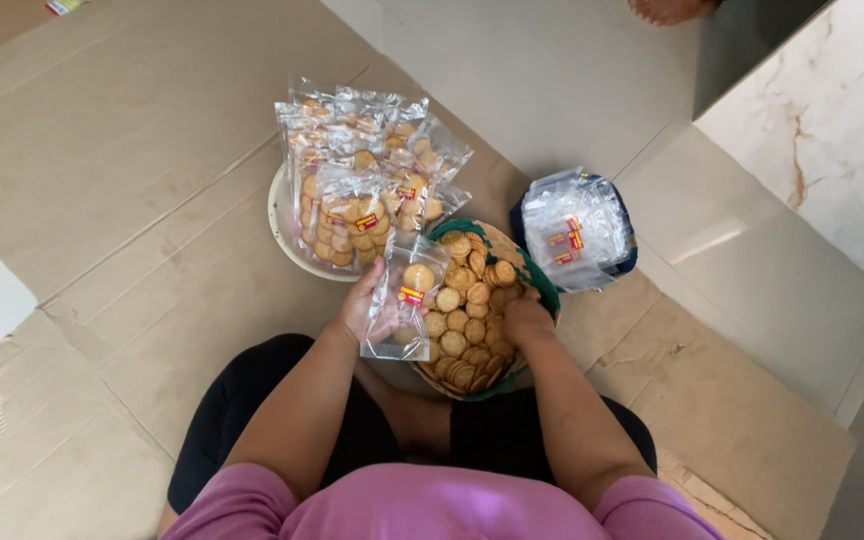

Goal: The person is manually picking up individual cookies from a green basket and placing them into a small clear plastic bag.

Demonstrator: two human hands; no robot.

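Soft, even daylight fills the scene, bright without harsh shadows. Beyond the left hand (367, 300), the clear packets (367, 180) throw small white glints. Far right of the right hand (527, 322), a pale glare streak crosses the floor tile (722, 240). Edges bow slightly; focus stays sharp throughout.

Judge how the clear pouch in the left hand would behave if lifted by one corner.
The clear pouch in the left hand looks like thin film, so it would probably sag. Only one biscuit shows inside, so it is likely very light. The glossy plastic may be slippery.
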